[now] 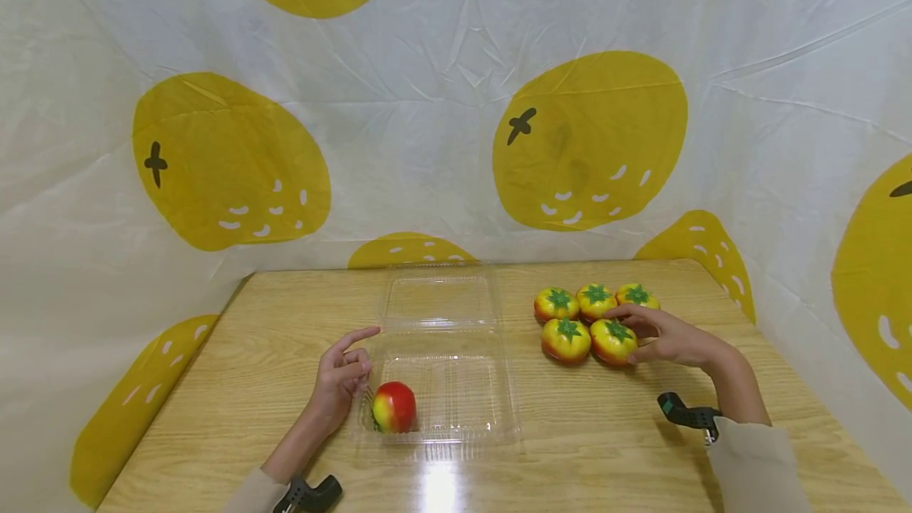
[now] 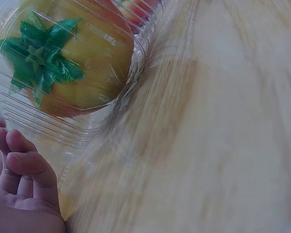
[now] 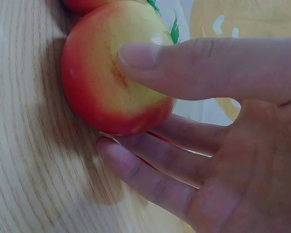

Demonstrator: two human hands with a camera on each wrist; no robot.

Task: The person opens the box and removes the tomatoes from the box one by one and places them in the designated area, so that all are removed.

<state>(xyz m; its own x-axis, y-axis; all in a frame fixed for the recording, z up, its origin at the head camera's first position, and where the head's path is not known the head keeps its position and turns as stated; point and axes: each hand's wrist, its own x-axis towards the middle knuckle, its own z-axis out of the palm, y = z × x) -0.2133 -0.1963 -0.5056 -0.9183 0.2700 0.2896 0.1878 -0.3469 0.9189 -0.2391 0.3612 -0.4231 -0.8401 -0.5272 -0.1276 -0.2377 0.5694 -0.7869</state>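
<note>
My left hand (image 1: pixel 340 377) is at the left side of an open clear plastic clamshell container (image 1: pixel 463 398), its thumb and fingertips pinching the rim; its index finger extends along the edge. Inside the container's near left corner lies a red-and-yellow toy tomato (image 1: pixel 395 408), tipped so its green leaf top (image 2: pixel 38 56) faces left. My right hand (image 1: pixel 666 336) grips another toy tomato (image 3: pixel 114 73) at the front right of a group, thumb on the near side and fingers round the far side. That tomato sits at the tabletop with its green leaves up.
Several more toy tomatoes (image 1: pixel 566 340) stand close together in two rows beside the gripped one. The container's lid (image 1: pixel 440 299) lies folded back toward the rear of the wooden table (image 1: pixel 299 303). A white curtain (image 1: pixel 413 157) with yellow fruit prints surrounds the table.
</note>
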